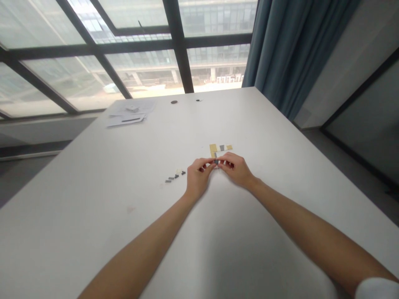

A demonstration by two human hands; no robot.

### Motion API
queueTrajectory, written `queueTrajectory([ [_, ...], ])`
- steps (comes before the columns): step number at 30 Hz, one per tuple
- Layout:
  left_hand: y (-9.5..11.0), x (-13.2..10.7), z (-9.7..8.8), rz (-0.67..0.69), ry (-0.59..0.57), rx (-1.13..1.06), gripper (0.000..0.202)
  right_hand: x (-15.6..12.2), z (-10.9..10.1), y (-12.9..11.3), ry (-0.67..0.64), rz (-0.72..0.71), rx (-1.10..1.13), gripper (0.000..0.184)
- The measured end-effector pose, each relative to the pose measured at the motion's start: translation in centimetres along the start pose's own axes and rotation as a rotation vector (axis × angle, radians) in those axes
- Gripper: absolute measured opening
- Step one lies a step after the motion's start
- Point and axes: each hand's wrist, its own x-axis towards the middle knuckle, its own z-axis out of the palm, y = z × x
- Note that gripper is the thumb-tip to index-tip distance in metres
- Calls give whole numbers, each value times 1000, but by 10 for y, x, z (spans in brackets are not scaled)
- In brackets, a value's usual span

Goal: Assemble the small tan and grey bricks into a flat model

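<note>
My left hand (pixel 199 173) and my right hand (pixel 235 168) meet at the middle of the white table. Their fingertips pinch a small dark grey piece (pixel 216 162) from both sides; it looks like a toy brick, partly covered by the fingers. Just beyond the fingertips lie yellow pieces (pixel 213 148) and a grey piece (pixel 222 147), small and flat like building bricks. To the left of my left hand, several loose dark grey pieces (pixel 171 178) lie in a slanting row, with a pale yellow one (pixel 178 171) beside them.
Papers (pixel 127 114) lie at the table's far left corner. Near the far edge are a dark round disc (pixel 173 102) and a small dark item (pixel 198 100). Windows stand behind the table (pixel 156 145), and a blue curtain (pixel 286 50) hangs at the right.
</note>
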Motion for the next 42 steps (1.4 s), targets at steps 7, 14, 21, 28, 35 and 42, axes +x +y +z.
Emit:
queueTrajectory([
  [7,5,1,2,-78,0,20,16,-1,-1,-1,44,23,14,13],
  [14,0,1,0,-13,-63,-10,18,0,0,-1,68,61,17,8],
  [21,3,1,1,-75,-59,-21,27,1,-1,-1,63,43,4,6],
  [28,1,0,2,-110,-39,-10,26,0,-1,0,38,14,35,16],
  [35,1,-1,2,-70,-17,-8,25,0,-1,-4,50,17,5,15],
  [42,1,1,2,-9,-44,-37,26,1,-2,-5,17,20,-5,19],
])
